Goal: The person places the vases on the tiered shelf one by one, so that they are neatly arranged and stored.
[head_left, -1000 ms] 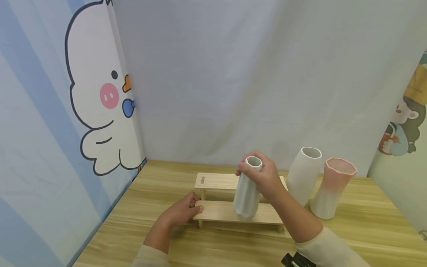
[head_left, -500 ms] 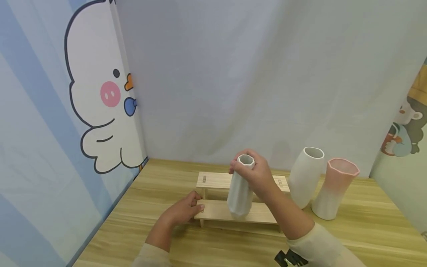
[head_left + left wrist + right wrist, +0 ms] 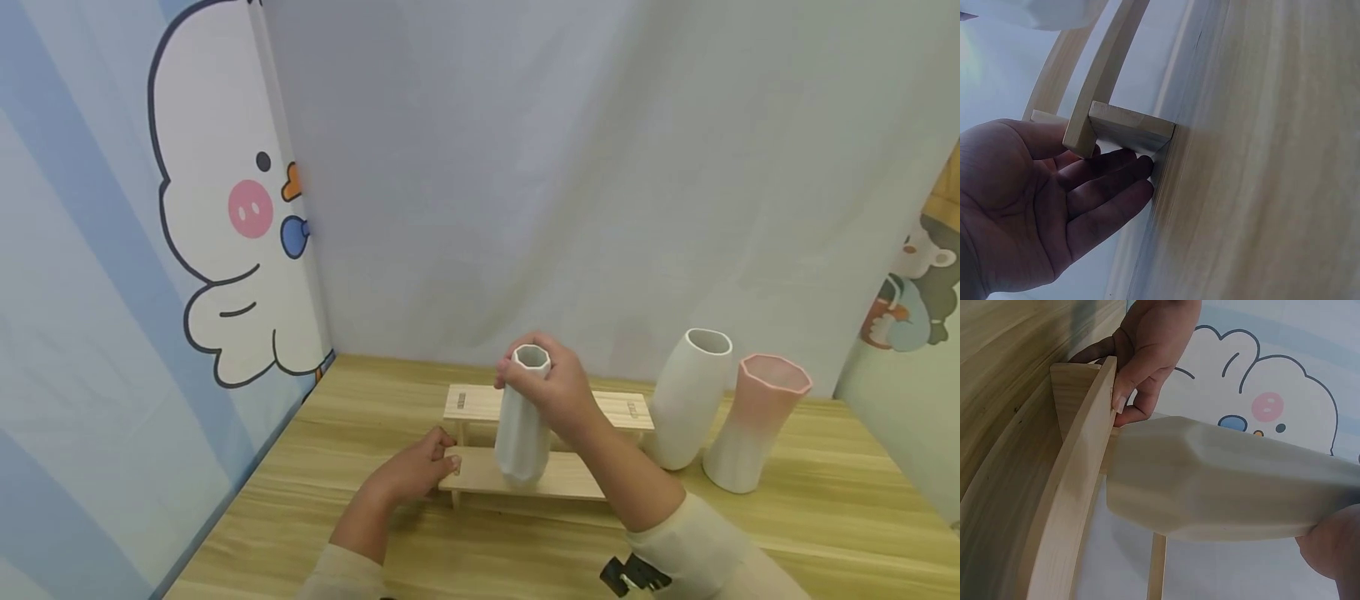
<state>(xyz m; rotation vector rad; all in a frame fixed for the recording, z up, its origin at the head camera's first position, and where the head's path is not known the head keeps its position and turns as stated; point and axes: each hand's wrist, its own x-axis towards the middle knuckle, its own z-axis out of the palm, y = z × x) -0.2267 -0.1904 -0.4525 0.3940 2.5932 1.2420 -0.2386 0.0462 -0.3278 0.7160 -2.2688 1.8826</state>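
Note:
My right hand (image 3: 553,387) grips a slim white faceted vase (image 3: 522,446) just below its mouth, thumb in front. The vase is upright, its base close over the lower board of a two-tier wooden stand (image 3: 472,472). In the right wrist view the vase (image 3: 1210,478) lies across the middle, its base right by the board. My left hand (image 3: 415,471) pinches the left end of that lower board, thumb on top. From the left wrist view, the left hand (image 3: 1054,200) has its other fingers under the board, beside a support leg (image 3: 1129,125).
Right of the stand are a tall white vase (image 3: 688,400) and a pink-to-white vase (image 3: 757,425), both upright on the wood-grain table (image 3: 300,492). A pale grey curtain (image 3: 465,208) hangs behind; a cartoon-printed sheet (image 3: 97,292) borders the left.
My right hand has carried the slim white vase leftward along the lower board. The left hand keeps its hold on the stand's end.

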